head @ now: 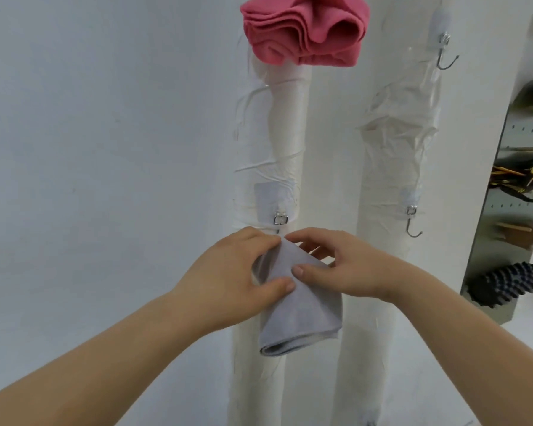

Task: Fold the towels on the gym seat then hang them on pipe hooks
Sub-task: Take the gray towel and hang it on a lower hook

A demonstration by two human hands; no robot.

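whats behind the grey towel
The left white pipe runs down behind the grey towel. The hook's metal clip shows just above it; the hook's curved end is covered by the towel and fingers.

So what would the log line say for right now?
step: hanging grey towel | left hand + right hand: pinching its top at lower hook | pink towel: hung above

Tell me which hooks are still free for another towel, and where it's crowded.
Free: both hooks on the right pipe, the upper hook and the lower hook. Crowded: the left pipe, with the pink towel hanging at top and both hands, left hand and right hand, holding the grey towel at its lower hook.
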